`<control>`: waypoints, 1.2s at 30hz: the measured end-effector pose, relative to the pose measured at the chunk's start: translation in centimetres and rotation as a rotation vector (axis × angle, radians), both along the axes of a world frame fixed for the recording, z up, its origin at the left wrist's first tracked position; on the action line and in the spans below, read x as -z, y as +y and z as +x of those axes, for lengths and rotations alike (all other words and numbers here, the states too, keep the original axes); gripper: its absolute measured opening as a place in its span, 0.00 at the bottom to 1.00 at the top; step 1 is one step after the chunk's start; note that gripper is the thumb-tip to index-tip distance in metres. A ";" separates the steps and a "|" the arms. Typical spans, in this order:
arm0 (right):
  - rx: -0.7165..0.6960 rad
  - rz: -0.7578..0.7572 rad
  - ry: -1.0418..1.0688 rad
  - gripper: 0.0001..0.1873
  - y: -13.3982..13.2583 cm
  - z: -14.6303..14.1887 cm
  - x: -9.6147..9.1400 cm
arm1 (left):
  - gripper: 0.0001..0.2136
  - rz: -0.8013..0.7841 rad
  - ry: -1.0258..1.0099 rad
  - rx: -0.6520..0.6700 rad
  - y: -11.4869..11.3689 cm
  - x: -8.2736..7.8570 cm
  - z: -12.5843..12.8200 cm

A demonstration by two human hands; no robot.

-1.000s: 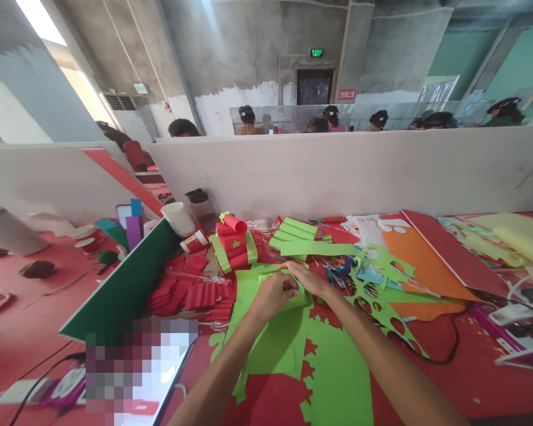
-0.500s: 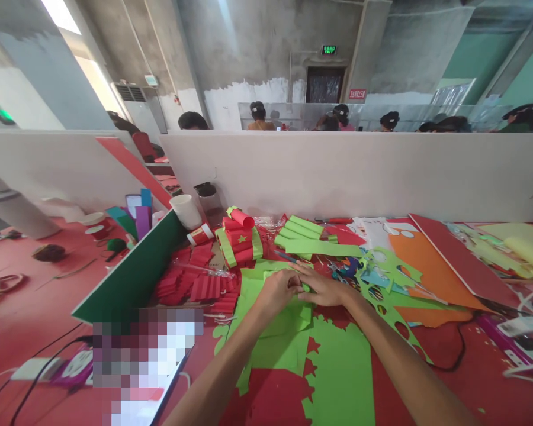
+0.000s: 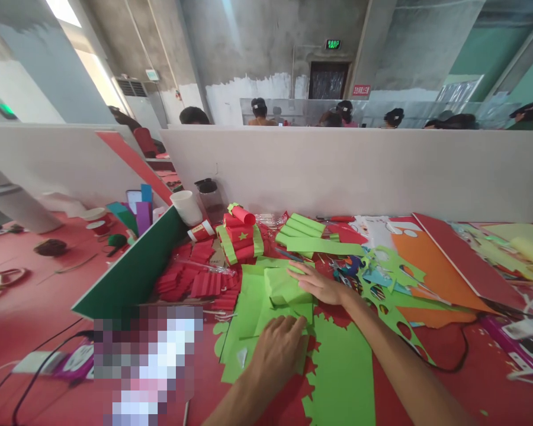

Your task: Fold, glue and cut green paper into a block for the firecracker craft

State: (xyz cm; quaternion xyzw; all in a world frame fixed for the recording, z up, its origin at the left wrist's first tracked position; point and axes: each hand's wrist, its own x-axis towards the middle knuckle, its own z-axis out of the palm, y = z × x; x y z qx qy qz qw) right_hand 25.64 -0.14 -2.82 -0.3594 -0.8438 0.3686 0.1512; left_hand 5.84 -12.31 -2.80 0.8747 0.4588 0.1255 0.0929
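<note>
My right hand (image 3: 320, 286) lies flat, fingers stretched, on a folded green paper piece (image 3: 284, 287) in the middle of the red table. My left hand (image 3: 276, 352) rests nearer to me, fingers bent down onto the edge of a larger green sheet (image 3: 254, 307). Neither hand lifts anything. Just beyond stand a bundle of red paper rolls with green bands (image 3: 238, 238) and a stack of green strips (image 3: 302, 232). A pile of pleated red paper (image 3: 193, 279) lies to the left.
A dark green board (image 3: 131, 275) leans at the left beside a white cup (image 3: 185, 207). Orange paper (image 3: 420, 266) and a red board (image 3: 462, 257) lie at right, a black cable (image 3: 453, 349) beside them. A white partition (image 3: 359, 171) closes the back; other people sit beyond.
My left hand has pulled back toward me from the folded green piece to the sheet's near edge. My right hand has flattened on the folded piece. The view tilted slightly.
</note>
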 end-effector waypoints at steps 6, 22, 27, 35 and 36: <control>0.008 -0.045 0.086 0.28 0.4 0.1 0.6 | 0.09 0.034 -0.055 0.060 0.1 0.8 2.0; -0.042 -0.159 0.108 0.28 0.7 0.7 0.2 | 0.29 0.137 0.135 0.156 0.6 2.3 2.0; -0.044 -0.152 0.103 0.28 0.8 0.7 0.4 | 0.27 0.244 0.095 0.087 -0.2 3.3 3.1; -0.009 -0.040 0.081 0.29 0.2 0.3 0.5 | 0.29 0.139 0.181 0.321 0.4 1.6 2.6; -0.006 -0.024 0.071 0.29 0.1 0.3 0.5 | 0.30 0.134 0.189 0.346 0.6 1.4 2.3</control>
